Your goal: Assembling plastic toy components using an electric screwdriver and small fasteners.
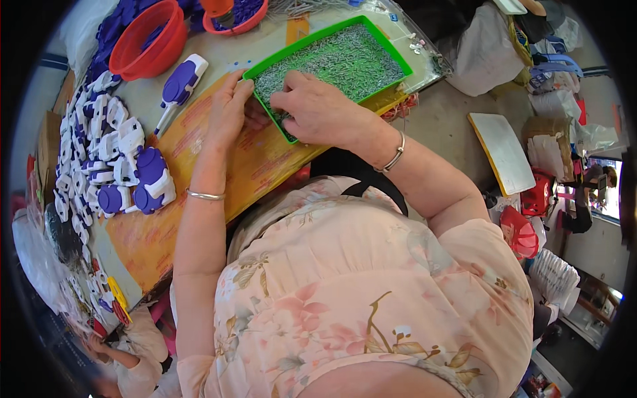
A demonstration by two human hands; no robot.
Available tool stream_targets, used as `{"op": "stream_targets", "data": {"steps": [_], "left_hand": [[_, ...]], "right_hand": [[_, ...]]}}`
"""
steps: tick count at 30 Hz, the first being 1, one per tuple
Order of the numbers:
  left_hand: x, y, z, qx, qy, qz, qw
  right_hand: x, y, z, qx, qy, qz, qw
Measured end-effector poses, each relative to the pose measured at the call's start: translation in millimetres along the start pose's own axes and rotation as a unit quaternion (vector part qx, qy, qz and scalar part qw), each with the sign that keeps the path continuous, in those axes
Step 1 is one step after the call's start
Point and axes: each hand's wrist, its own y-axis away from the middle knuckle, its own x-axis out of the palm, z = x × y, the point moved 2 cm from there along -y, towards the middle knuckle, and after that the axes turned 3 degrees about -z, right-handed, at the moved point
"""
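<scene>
My left hand (231, 109) is at the near left corner of a shallow green tray (317, 31), its fingers closed on the rim and partly hidden by it. Many small grey metal pieces that look like screws (345, 61) cover the tray's bottom. My right hand (312, 109) reaches over the near side into the tray. Its fingers are curled and pinched together among the pieces; whatever is between the fingertips is hidden. Left of my left hand lies a white and purple plastic device (179, 86) with a long narrow end, touched by neither hand.
A heap of white and purple plastic parts (109, 149) covers the table's left side. Red bowls (149, 40) stand at the far left, near loose purple parts. Yellow-brown tape (192, 172) covers the table's near edge. A white board (502, 152) is off to the right. Another person (136, 351) sits at lower left.
</scene>
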Motion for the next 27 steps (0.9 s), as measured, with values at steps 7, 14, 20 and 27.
{"op": "stream_targets", "data": {"steps": [7, 14, 20, 27], "left_hand": [[0, 1, -3, 0.002, 0.008, -0.001, 1.000], [-5, -5, 7, 0.013, 0.019, 0.004, 1.000], [-1, -7, 10, 0.016, 0.031, 0.004, 0.999], [-2, -1, 5, 0.014, 0.022, -0.002, 1.000]], "right_hand": [[-65, 26, -74, 0.113, 0.109, 0.039, 0.987], [-46, 24, -38, 0.123, 0.082, 0.020, 0.989], [14, -13, -12, -0.061, -0.004, -0.071, 0.996], [-4, -32, -54, -0.018, 0.177, -0.094, 0.980]]}}
